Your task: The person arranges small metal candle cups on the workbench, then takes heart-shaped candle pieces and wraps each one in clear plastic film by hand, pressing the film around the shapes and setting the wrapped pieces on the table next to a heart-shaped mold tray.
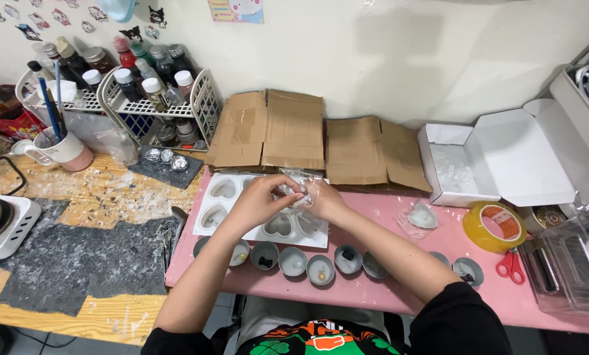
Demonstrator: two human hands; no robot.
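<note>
Both hands, left hand (258, 200) and right hand (321, 199), pinch a small clear plastic bag (296, 191) above the white heart-shaped silicone mould (225, 200); its cavities look unfilled.

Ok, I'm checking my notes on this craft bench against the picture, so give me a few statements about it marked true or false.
1. Both hands, left and right, hold a small clear bag. True.
2. The hands are over a white heart mould. True.
3. The tape roll lies on the wooden table at left. False: it lies on the pink table, at right.
4. The scissors have red handles. True.
5. The white box is closed. False: its lid is open.
6. The small grey cups are stacked in one pile. False: they stand in a row along the front edge.
</note>
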